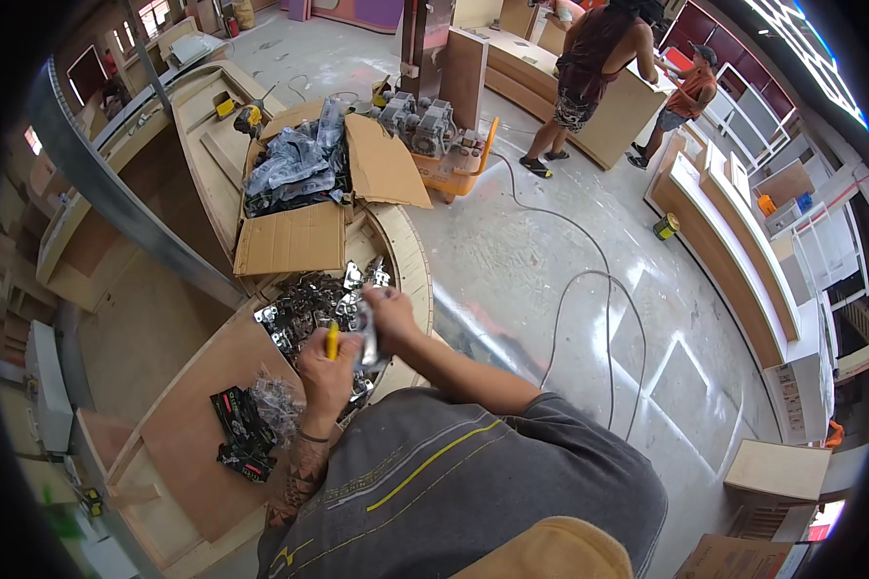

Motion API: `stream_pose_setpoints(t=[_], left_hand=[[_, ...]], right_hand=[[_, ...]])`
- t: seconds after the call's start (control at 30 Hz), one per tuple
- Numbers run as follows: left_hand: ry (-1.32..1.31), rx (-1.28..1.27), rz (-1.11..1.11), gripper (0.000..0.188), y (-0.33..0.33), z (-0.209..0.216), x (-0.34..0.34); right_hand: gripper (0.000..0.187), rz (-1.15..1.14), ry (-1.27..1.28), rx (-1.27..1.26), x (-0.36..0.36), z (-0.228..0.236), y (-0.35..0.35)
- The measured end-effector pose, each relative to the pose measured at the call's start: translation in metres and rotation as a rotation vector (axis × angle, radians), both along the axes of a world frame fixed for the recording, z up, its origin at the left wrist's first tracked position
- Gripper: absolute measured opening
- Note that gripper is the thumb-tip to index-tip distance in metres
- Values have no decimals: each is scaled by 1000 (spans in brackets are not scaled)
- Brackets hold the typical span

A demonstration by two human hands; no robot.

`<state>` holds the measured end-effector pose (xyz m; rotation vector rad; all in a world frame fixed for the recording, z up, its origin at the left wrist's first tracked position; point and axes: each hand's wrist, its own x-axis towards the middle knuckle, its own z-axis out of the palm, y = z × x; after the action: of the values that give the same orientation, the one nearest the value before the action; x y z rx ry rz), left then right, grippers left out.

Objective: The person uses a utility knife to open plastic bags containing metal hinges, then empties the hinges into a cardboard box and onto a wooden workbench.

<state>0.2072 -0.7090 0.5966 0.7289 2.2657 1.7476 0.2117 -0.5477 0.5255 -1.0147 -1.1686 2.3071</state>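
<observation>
My left hand (325,372) is closed round a slim yellow tool (332,340), probably a cutter; its blade cannot be made out. Right beside it, my right hand (392,317) grips a small clear plastic packet (365,340), blurred, with something shiny in it. Below and behind both hands lies a heap of loose metal hinges (311,301) on the curved wooden counter (410,253). An open cardboard box (290,241) full of plastic-wrapped packets (294,164) stands just beyond the heap. Near my left forearm are black packs (243,429) and crumpled clear wrappers (277,407).
A yellow cordless drill (249,118) lies on the counter left of the box. Behind it stands an orange air compressor (449,159), its hose (608,280) looping over the floor. Two people (599,58) work at far cabinets. A curved white-topped counter (734,251) stands right.
</observation>
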Motion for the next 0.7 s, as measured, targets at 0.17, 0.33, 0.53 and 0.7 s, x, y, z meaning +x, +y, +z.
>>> stream_pose_setpoints(t=[0.17,0.33,0.53,0.7], left_hand=[[-90,14,-127,23,-31,13,17],[-74,-103,-48,19,-69,9,14],[-54,-23,24,24,-86,25,-5],[-151,199,183,26,-88,37,-34]], right_hand=[[20,-241,-88,13,-8,-15,44],[26,-286,212,-84,-12,-22,89],[25,-29,306,117,-17,-7,56],[20,309,391,0,-10,19,7]])
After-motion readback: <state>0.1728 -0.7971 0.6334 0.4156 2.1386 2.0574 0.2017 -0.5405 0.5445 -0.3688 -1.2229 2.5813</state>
